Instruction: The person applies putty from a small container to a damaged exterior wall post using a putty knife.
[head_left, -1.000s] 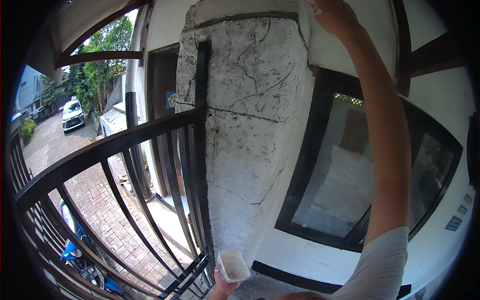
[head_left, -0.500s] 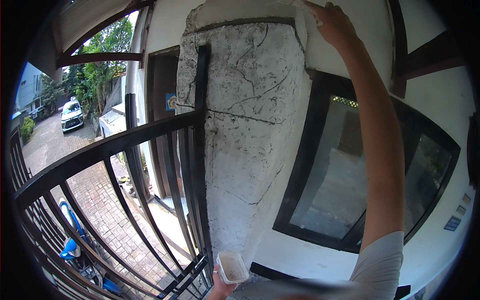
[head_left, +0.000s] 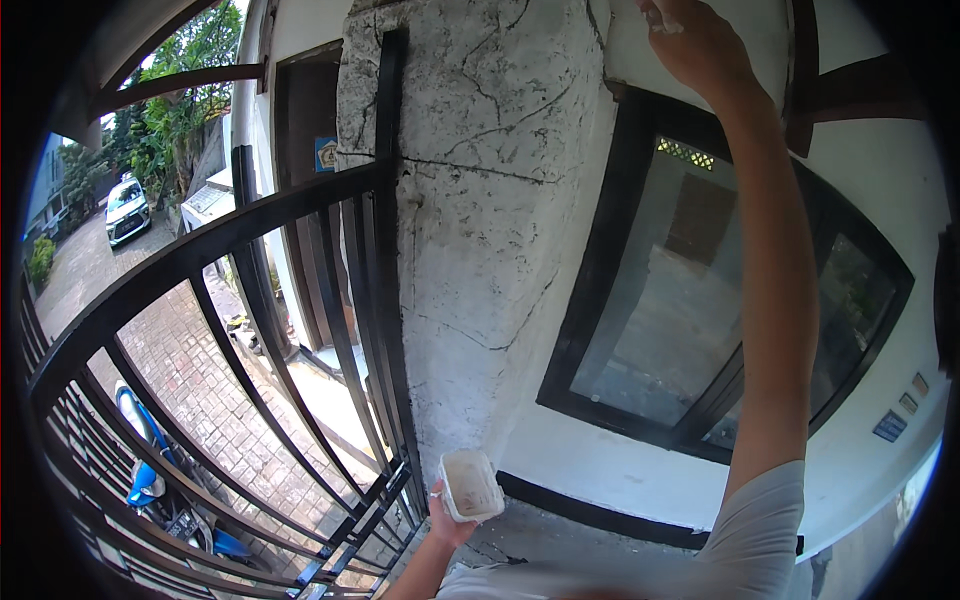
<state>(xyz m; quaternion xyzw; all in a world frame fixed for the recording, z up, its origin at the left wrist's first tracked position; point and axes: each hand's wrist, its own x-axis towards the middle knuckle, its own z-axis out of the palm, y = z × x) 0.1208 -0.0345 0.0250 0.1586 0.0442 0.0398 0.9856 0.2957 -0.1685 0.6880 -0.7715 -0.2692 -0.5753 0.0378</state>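
Observation:
At the lower middle, my left hand (head_left: 450,522) grips a white plastic tub (head_left: 453,487) by its left side. The tub is tilted with its mouth showing, and greyish-white residue coats its inside. My right arm is raised high, and my right hand (head_left: 700,45) is at the top edge of the view. White paste smears its curled fingers. Whatever they pinch, if anything, is cut off by the edge. Left of that hand stands a cracked, rough white plaster pillar (head_left: 480,230), running down toward the tub.
A black metal railing (head_left: 230,225) curves along the left side. Right of the pillar is a black-framed window (head_left: 650,300). Below, beyond the railing, a blue motorbike (head_left: 147,485) stands on brick paving, and a white car (head_left: 127,212) is parked farther off.
The view has tipped downward, so the pillar's top has left the frame. My right hand has come away from the wall's upper part, and the tub sits higher in view.

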